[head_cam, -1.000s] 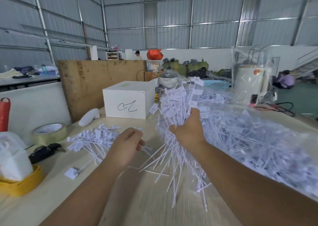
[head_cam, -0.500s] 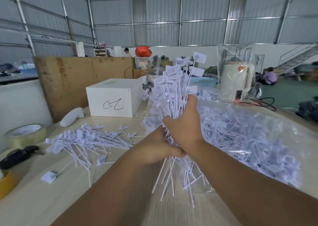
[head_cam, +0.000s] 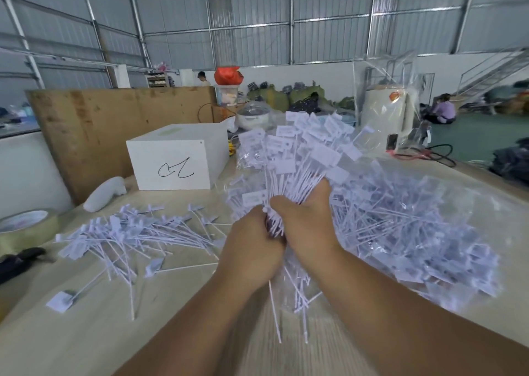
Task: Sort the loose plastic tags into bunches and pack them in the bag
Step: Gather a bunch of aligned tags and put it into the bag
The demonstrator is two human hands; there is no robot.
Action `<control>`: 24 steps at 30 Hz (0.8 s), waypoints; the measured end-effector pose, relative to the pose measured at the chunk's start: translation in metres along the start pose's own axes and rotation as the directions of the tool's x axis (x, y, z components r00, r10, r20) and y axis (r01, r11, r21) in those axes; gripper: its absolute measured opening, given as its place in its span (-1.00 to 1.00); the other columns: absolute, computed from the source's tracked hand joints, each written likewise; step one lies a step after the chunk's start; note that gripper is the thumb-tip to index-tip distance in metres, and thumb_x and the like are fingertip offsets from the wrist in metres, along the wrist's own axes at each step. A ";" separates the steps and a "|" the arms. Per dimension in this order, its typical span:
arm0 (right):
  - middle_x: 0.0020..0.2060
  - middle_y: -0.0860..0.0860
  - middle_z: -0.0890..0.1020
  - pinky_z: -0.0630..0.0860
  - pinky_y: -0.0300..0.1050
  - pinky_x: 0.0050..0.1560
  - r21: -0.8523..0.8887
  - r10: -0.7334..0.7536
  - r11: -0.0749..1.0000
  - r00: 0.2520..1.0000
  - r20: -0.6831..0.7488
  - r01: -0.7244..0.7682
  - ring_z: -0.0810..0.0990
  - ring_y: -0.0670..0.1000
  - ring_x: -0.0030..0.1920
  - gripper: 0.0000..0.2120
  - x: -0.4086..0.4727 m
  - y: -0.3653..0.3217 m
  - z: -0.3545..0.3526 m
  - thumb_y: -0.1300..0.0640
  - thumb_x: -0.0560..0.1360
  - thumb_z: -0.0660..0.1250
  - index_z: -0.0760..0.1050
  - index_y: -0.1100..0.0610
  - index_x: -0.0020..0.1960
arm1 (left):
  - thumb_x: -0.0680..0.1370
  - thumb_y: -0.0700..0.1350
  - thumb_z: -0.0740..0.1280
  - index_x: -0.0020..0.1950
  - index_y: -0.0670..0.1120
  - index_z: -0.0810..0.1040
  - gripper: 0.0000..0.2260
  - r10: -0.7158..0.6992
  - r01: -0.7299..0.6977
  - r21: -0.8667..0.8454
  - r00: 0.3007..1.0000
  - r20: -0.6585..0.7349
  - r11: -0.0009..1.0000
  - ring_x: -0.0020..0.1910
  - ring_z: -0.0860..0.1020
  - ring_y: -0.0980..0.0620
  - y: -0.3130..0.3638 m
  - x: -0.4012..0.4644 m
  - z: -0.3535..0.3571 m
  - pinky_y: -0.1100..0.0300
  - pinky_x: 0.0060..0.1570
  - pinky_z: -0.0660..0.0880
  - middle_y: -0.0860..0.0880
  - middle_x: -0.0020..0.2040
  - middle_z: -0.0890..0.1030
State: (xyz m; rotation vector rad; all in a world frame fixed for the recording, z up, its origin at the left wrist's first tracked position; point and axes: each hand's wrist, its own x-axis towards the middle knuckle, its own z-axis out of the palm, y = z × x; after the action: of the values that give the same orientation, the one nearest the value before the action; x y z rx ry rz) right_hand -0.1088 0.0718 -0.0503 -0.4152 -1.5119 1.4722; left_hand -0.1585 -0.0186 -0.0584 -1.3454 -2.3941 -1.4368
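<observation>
Both hands clasp one bunch of white plastic tags (head_cam: 297,158) above the surface (head_cam: 86,332). Left hand (head_cam: 252,249) and right hand (head_cam: 307,221) have fingers curled round the stems, flag ends fanning upward. Loose tags (head_cam: 128,232) lie scattered at left; clear bag (head_cam: 415,232) of tags lies right. White box (head_cam: 174,160) behind.

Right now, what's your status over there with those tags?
Both hands, left and right, gripping one tag bunch. Loose tags lie on table, left. Bag right. Nothing blocking.
</observation>
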 end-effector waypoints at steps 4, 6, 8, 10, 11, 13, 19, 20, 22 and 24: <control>-0.05 -0.02 0.62 0.54 -0.35 -0.24 0.001 0.028 1.000 0.997 0.073 -0.028 0.64 -0.22 -0.19 -0.57 -0.007 0.005 0.003 0.25 0.42 0.40 0.30 0.03 0.19 | 0.28 -0.05 0.20 -0.10 0.01 0.50 -0.77 -0.017 0.017 0.004 1.000 -0.017 1.000 -0.17 0.60 0.11 -0.001 0.001 -0.002 0.23 -0.30 0.42 0.08 -0.19 0.62; -0.06 -0.06 0.63 0.52 -0.36 -0.24 0.004 0.040 0.999 0.995 0.096 -0.040 0.64 -0.24 -0.19 -0.60 -0.008 0.009 0.006 0.19 0.43 0.40 0.31 -0.04 0.16 | 0.28 -0.02 0.20 -0.09 0.01 0.50 -0.75 -0.031 0.031 0.003 0.999 -0.028 1.000 -0.18 0.59 0.14 -0.002 0.001 -0.004 0.25 -0.30 0.43 0.08 -0.18 0.62; -0.04 -0.09 0.62 0.50 -0.41 -0.21 -0.010 0.040 0.999 0.992 0.122 -0.039 0.63 -0.28 -0.17 -0.63 -0.008 0.009 0.008 0.14 0.46 0.38 0.30 -0.11 0.14 | 0.27 -0.01 0.23 -0.10 0.03 0.51 -0.76 -0.038 0.037 -0.042 0.999 -0.011 0.998 -0.18 0.60 0.20 -0.002 0.000 -0.007 0.27 -0.28 0.46 0.10 -0.18 0.64; 0.11 -0.08 0.59 0.48 -0.43 -0.09 -0.020 0.013 1.000 0.989 0.145 -0.010 0.61 -0.28 -0.02 -0.53 -0.010 0.008 0.010 0.12 0.49 0.36 0.26 -0.06 0.32 | 0.27 -0.05 0.28 -0.08 0.05 0.53 -0.76 -0.027 0.030 -0.109 0.999 0.032 0.994 -0.16 0.61 0.29 -0.001 -0.001 -0.011 0.27 -0.19 0.52 0.14 -0.15 0.66; 0.23 -0.09 0.54 0.45 -0.41 0.01 -0.031 0.011 0.999 0.988 0.157 -0.006 0.58 -0.27 0.07 -0.42 -0.011 0.007 0.010 0.09 0.51 0.35 0.17 -0.03 0.44 | 0.26 -0.08 0.29 -0.06 0.06 0.54 -0.73 -0.020 0.029 -0.148 0.998 0.063 0.989 -0.12 0.61 0.31 0.000 -0.001 -0.013 0.27 -0.13 0.55 0.15 -0.12 0.67; 0.39 -0.20 0.34 0.34 -0.52 0.05 -0.058 0.034 0.998 0.979 0.202 -0.023 0.46 -0.38 0.16 -0.26 -0.012 0.004 0.010 0.00 0.56 0.32 -0.07 -0.06 0.56 | 0.26 -0.16 0.33 0.02 0.08 0.53 -0.65 0.007 0.029 -0.228 0.988 0.155 0.973 -0.03 0.61 0.31 -0.001 -0.001 -0.019 0.30 -0.07 0.56 0.20 -0.05 0.67; 0.16 -0.38 0.25 0.15 -0.76 -0.24 -0.131 0.145 0.985 0.943 0.300 -0.109 0.29 -0.66 -0.11 -0.44 -0.018 -0.008 0.005 -0.14 0.61 0.16 -0.16 -0.24 0.40 | 0.38 -0.38 0.42 0.12 0.15 0.42 -0.49 0.063 0.075 -0.343 0.925 0.376 0.936 0.04 0.56 0.42 -0.003 -0.006 -0.037 0.49 -0.11 0.48 0.44 0.00 0.60; 0.11 -0.44 0.24 0.15 -0.75 -0.21 -0.126 0.162 0.984 0.936 0.313 -0.128 0.27 -0.69 -0.15 -0.50 -0.019 -0.010 0.005 -0.14 0.62 0.14 -0.16 -0.24 0.35 | 0.40 -0.40 0.40 0.11 0.14 0.42 -0.50 0.058 0.079 -0.346 0.927 0.370 0.935 0.03 0.57 0.42 -0.002 -0.006 -0.037 0.48 -0.12 0.48 0.43 -0.01 0.61; 0.29 -0.41 0.20 0.16 -0.57 0.12 -0.098 0.182 0.983 0.926 0.331 -0.158 0.29 -0.51 0.20 -0.43 -0.020 -0.010 0.004 -0.15 0.62 0.12 -0.13 -0.16 0.50 | 0.42 -0.43 0.37 0.07 0.11 0.47 -0.55 0.028 0.083 -0.335 0.950 0.312 0.938 -0.06 0.60 0.39 0.000 -0.005 -0.034 0.48 -0.18 0.48 0.37 -0.08 0.64; 0.49 -0.16 0.22 0.15 -0.40 0.27 -0.088 0.145 0.988 0.938 0.315 -0.123 0.25 -0.19 0.44 -0.36 -0.022 -0.010 0.005 -0.08 0.63 0.14 -0.11 -0.02 0.58 | 0.42 -0.43 0.35 0.00 0.08 0.54 -0.60 -0.002 0.074 -0.307 0.973 0.230 0.949 -0.13 0.64 0.29 0.000 -0.003 -0.032 0.45 -0.24 0.48 0.25 -0.15 0.69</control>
State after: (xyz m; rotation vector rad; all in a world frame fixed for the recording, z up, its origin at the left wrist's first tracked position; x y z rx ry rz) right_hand -0.0984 0.0501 -0.0489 -0.3341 -1.8247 1.6598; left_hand -0.1685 -0.0435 -0.0415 -1.6197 -2.4100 -1.8319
